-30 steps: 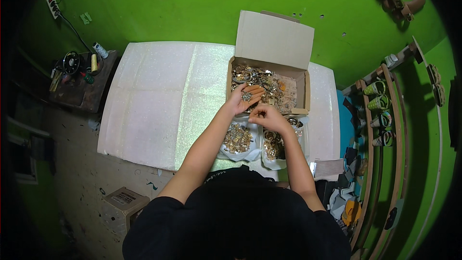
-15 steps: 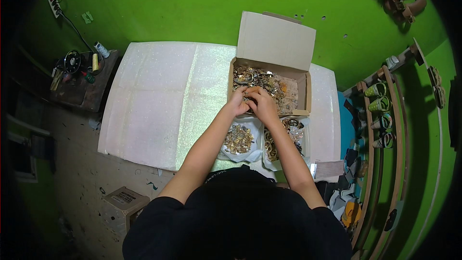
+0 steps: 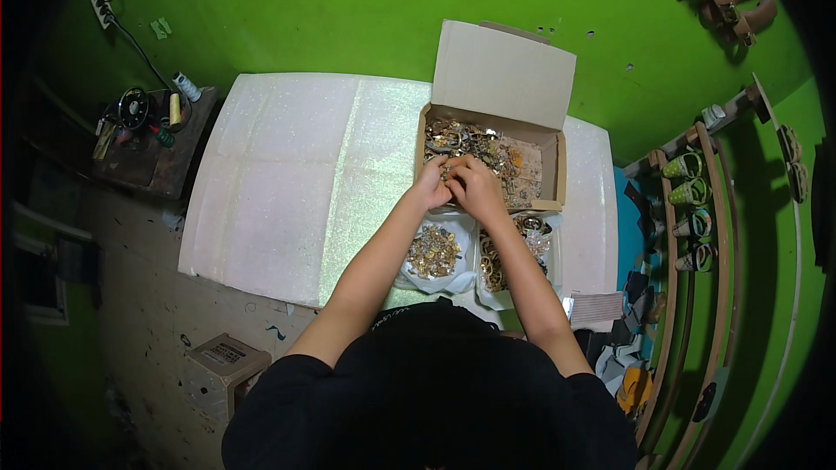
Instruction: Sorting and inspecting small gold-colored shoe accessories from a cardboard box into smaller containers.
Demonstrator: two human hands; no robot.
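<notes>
Green wall (image 3: 366,9) spans 12 o'clock, and the counter (image 3: 270,174) stands against it under a pale, shimmering cover. At the counter's 2 o'clock sits a cardboard box (image 3: 557,174), long axis from 9 to 3, lid (image 3: 505,65) raised at 12. The left hand (image 3: 433,184) and right hand (image 3: 477,187) meet over the box's 8 o'clock corner, so the box's middle lies at 2 o'clock from them, the right hand nearer. Inside, a heap (image 3: 457,135) of mixed metal fittings crowds the 10 o'clock part, thinning toward 3. Two plastic-lined tubs sit on the near side: the left tub (image 3: 461,282), between 6 and 7 o'clock from the hands, holds small gold and silver pieces (image 3: 435,252); the right tub (image 3: 489,298), at 5, holds larger rings and buckles (image 3: 490,268) with a clear packet (image 3: 537,244), partly behind the forearm. The left hand is cupped, the right hand's bent fingers curl in over its palm. Small greyish bits (image 3: 448,171) seem to show between them; I cannot tell what, if anything, the fingertips pinch.
</notes>
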